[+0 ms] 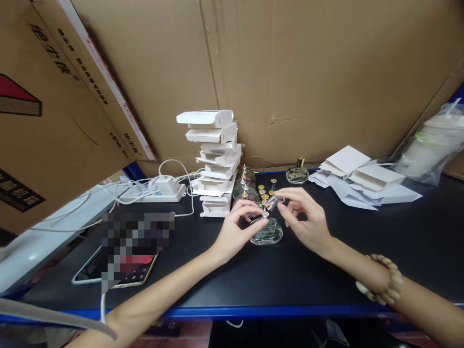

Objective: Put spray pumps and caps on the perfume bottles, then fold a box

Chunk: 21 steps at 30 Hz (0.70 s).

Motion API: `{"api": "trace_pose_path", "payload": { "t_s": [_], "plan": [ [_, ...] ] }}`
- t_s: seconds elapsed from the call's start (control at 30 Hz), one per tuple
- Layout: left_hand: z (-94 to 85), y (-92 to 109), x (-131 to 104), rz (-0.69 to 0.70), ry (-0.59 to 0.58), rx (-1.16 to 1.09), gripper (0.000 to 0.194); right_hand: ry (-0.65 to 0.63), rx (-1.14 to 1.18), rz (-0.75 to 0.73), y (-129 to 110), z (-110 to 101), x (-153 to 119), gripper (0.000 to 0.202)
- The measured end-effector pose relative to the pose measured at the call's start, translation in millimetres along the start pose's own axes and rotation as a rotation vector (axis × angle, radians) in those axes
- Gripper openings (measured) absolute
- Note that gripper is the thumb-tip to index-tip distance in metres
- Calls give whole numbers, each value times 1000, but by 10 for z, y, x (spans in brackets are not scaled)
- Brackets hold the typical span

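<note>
L hand [239, 228] + R hand [307, 220] at work over clear, rounded glass bottle w/ silver neck [268, 235].
L thumb + index pinch the silver neck, bottle right below fingertips on black tabletop [311, 275]; R thumb + fingers pinch shiny silver cap [274, 202], tilted, just above bottle — can't tell if they touch. Just behind grip: small round gold + silver pieces [265, 196]. Behind L fingers: clear glass bottles w/ pointed tops [243, 180]; farther L, tall stack of white cardboard boxes [217, 171]. Beyond R hand: rounded glass bottle w/ gold neck [297, 175]; farther R, heap of folded white card [362, 181].
</note>
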<state>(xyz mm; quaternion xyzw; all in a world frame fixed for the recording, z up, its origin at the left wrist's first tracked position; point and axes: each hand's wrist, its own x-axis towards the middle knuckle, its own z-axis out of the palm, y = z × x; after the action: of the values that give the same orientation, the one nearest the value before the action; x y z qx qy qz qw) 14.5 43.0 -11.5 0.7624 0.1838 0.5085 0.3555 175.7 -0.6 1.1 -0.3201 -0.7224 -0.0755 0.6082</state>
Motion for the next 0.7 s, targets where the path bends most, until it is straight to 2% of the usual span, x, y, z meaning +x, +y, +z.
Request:
{"api": "trace_pose_path", "payload": {
  "t_s": [0.23,0.53,0.63,0.7],
  "plan": [
    [0,-10,-6,6,-10,30,15,-11,93,76,-3,7,-18,16],
    [5,4,-36,38,-59,71,29,-19,83,59,-11,9,-41,16],
    [0,16,-63,115,-36,135,37,-5,88,54,-9,10,-47,16],
    [-9,23,-81,246,-30,223,37,15,92,61,-2,8,-45,16]
  ]
}}
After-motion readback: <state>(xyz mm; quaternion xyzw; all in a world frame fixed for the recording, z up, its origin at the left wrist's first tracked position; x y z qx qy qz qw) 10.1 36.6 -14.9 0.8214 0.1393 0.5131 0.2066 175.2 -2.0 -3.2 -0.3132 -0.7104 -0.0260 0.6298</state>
